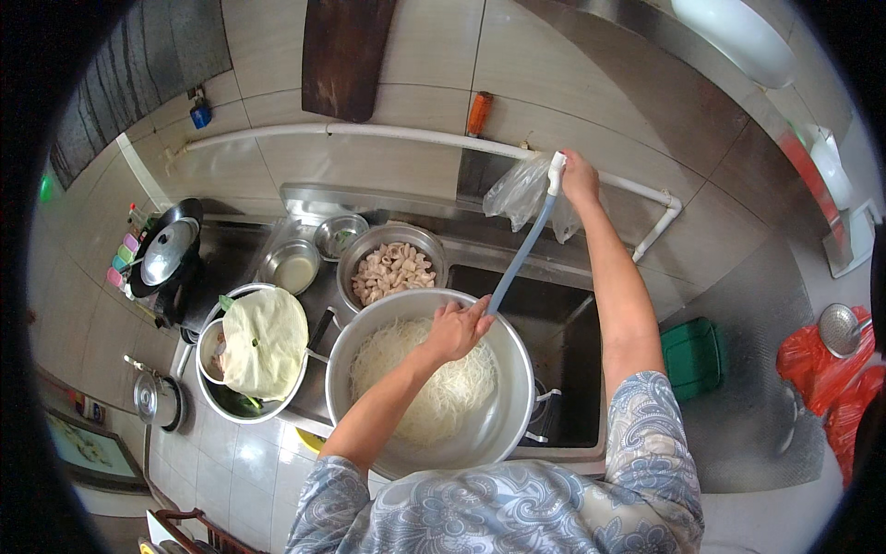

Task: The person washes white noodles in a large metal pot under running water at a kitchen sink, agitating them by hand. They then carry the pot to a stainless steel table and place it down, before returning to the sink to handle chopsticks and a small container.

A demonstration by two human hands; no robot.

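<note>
My left hand (457,331) is over a large aluminium pot (367,319), its fingers closed at the lower end of a grey-blue hose (521,254). The hose slants up to a white plastic tap (556,173) on the wall pipe. Up there my right hand (580,180) grips the tap at its side; part of the tap is hidden behind the fingers. White thin noodles (429,406) lie in the pot below my left hand. Whether water runs from the hose cannot be made out.
The pot stands partly over a dark sink (577,369). Behind it is a bowl of pale meat pieces (395,270), with two small steel bowls beside it. Left stands a basin (242,409) with a cabbage leaf (266,342). A clear plastic bag (517,192) hangs by the tap.
</note>
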